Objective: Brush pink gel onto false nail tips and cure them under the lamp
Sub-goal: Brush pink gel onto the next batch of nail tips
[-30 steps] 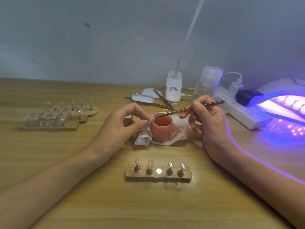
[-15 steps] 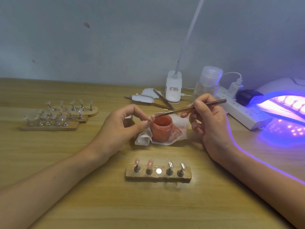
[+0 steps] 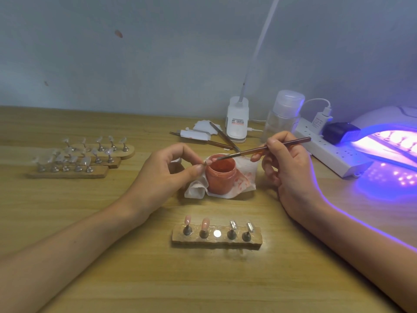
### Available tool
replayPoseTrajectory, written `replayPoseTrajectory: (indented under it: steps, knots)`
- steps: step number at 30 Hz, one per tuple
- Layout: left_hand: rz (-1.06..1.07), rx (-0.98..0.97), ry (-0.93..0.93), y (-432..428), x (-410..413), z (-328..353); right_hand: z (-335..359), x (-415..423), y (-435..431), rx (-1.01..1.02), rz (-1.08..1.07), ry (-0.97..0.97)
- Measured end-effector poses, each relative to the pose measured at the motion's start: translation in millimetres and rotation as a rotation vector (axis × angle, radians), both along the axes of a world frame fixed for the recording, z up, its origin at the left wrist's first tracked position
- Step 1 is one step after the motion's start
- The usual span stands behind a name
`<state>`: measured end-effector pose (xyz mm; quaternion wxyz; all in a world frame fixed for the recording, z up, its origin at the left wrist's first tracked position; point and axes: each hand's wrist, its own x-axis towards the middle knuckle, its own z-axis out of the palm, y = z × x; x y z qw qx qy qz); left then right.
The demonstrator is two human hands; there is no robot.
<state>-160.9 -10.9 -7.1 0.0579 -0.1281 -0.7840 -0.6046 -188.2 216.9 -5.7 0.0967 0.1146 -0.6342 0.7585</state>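
Left hand is up over the table, thumb and forefinger pinching a small nail tip on its stand right at the rim of the open pink gel jar. Right hand grips the slim brush like a pen, fingers curled round the handle. The bristle end reaches across the jar's mouth toward that pinched tip, and whether bristles and tip touch is too small to tell. The jar sits on a crumpled white tissue smeared with pink. Nearer the camera lies a wooden holder block. Two pink-coated tips stand at its left, two clear tips at its right, and one bare shiny spot sits between them. Far right, the curing lamp glows violet, with stands visible inside it. Beside it a white power strip carries two plugs. Off to the left, three more blocks of clear tips lie stacked in rows, well apart from the hands. At the back stand a white desk-lamp base and a clear bottle.
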Motion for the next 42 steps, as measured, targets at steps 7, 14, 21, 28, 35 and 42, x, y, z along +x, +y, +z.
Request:
replayPoseTrajectory:
  steps: [7,14,21,28,35,42]
  knots:
    - [0.012,0.016,-0.015,1.1,-0.1,0.5,1.2,0.7,-0.3,0.034,0.002,0.011]
    - [0.020,-0.005,-0.017,1.3,0.2,0.6,1.3,1.9,-1.3,0.032,0.055,0.048]
    - [0.022,-0.001,-0.025,2.5,0.1,1.5,1.0,1.3,-1.2,-0.008,0.070,0.070]
    - [0.029,0.007,-0.035,3.5,0.0,2.1,1.1,0.5,-0.1,-0.012,0.029,0.038]
    - [0.031,0.004,-0.035,3.6,-0.2,2.4,-0.2,1.0,-0.8,0.019,-0.004,0.011]
    - [0.032,0.002,-0.031,3.9,-0.4,1.7,0.8,1.4,-1.6,0.022,0.050,0.030]
